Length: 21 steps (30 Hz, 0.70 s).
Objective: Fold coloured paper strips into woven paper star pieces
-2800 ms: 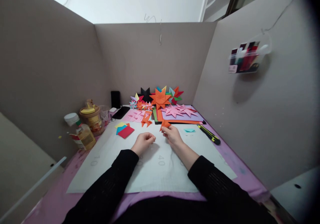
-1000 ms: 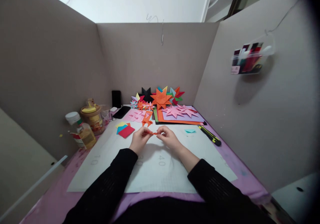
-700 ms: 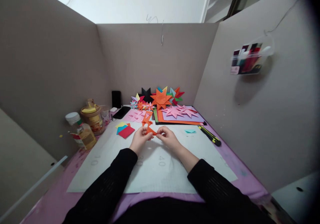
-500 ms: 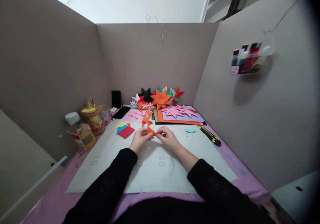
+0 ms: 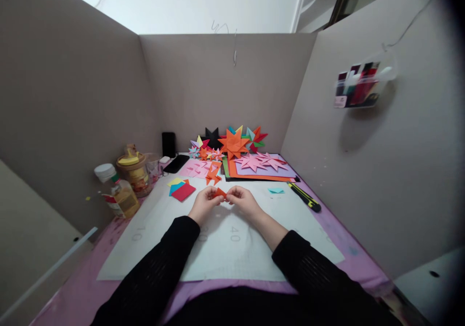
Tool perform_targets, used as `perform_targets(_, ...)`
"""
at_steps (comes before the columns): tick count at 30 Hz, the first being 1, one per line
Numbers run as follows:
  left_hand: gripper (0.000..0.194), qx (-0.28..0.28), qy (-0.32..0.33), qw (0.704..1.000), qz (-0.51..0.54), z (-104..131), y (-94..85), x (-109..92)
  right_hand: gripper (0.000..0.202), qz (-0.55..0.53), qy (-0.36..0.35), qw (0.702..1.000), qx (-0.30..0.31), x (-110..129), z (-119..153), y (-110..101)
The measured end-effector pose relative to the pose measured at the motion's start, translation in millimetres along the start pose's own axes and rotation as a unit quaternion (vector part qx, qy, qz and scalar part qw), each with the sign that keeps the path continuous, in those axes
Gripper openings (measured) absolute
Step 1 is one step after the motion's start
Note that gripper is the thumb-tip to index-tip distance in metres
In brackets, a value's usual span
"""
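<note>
Between my two hands, just above the white mat (image 5: 232, 258), is a small folded piece of orange paper (image 5: 220, 193). My left hand (image 5: 204, 202) pinches its left side between thumb and fingers. At its right end, the thumb and forefinger of my right hand (image 5: 242, 200) are closed on it; my fingertips hide part of the folds. Right behind my hands lie several folded orange pieces (image 5: 213, 172). To the left, squares of coloured paper (image 5: 183, 192) overlap, a red one on top. A small folded turquoise piece (image 5: 276, 190) rests to the right.
A yellow and black box cutter (image 5: 305, 198) lies at the right. Folded paper stars (image 5: 234, 144) and stacked paper sheets (image 5: 265, 175) stand at the back. Phones (image 5: 177, 163), a plastic jar (image 5: 135, 173) and a bottle (image 5: 121, 195) are on the left. Grey partitions (image 5: 225, 84) surround the table.
The orange paper has turned slightly in my fingers and now shows a flatter, redder face. My right hand has shifted a little left, closer to my left hand.
</note>
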<state>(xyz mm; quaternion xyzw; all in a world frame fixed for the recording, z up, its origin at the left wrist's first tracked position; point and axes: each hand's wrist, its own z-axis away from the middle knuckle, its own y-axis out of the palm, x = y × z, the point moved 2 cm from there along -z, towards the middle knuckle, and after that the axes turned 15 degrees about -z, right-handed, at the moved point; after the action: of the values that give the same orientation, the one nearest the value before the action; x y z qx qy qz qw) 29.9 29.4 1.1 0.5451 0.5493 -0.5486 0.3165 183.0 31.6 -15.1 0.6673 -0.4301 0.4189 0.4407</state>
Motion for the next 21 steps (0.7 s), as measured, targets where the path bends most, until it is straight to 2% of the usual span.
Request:
perform_targets(5,0.026,0.002,0.018,1.000,-0.025,0.1,2.1,-0.2,0.018,-0.025,-0.010,0.999,-0.037,2.0,1.2,2.5)
perform_targets(11,0.026,-0.028,0.025,0.998,-0.057,-0.1,1.7,-3.9,0.019,0.035,-0.050,0.997,-0.051,4.4,4.8,7.2)
perform_targets(17,0.029,-0.042,-0.018,0.999,0.007,-1.1,1.5,0.5,0.022,0.018,-0.032,0.998,-0.054,7.4,4.1,9.7)
perform_targets(21,0.031,-0.070,-0.021,0.997,0.023,-2.6,-3.2,2.4,0.024,0.015,-0.019,0.997,-0.068,8.0,2.4,6.5)
